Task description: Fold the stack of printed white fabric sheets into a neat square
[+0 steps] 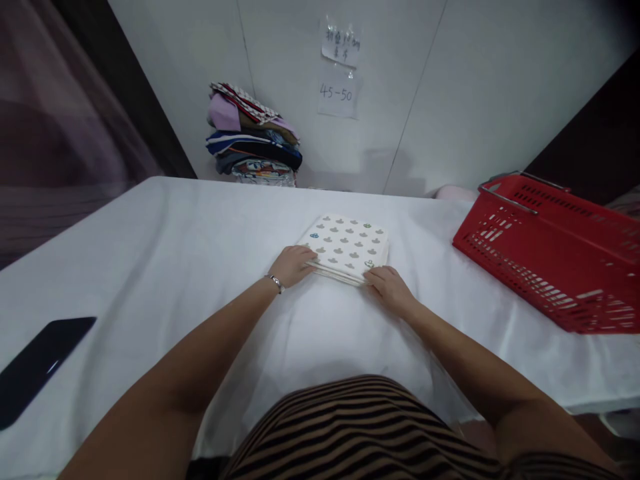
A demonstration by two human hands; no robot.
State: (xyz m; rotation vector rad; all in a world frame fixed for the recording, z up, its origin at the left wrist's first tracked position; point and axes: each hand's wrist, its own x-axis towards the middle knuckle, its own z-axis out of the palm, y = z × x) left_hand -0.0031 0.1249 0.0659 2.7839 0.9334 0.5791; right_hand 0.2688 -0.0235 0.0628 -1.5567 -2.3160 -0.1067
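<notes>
A folded white cloth (345, 243) with a grey duck-like print and a few green and blue motifs lies in the middle of the table. Its layers show along the near edge. My left hand (294, 265), with a silver bracelet at the wrist, is closed on the near left corner, fingers on top. At the near right corner, my right hand (393, 289) grips the same cloth, fingers over the edge. Both thumbs are mostly hidden.
White cloth covers the table (210, 233). A red plastic basket (545, 253) with metal handles stands at the right. On the left lies a dark phone-like slab (43, 363). Behind the far edge rises a stack of folded clothes (255, 143), below paper signs (339, 93) on the wall.
</notes>
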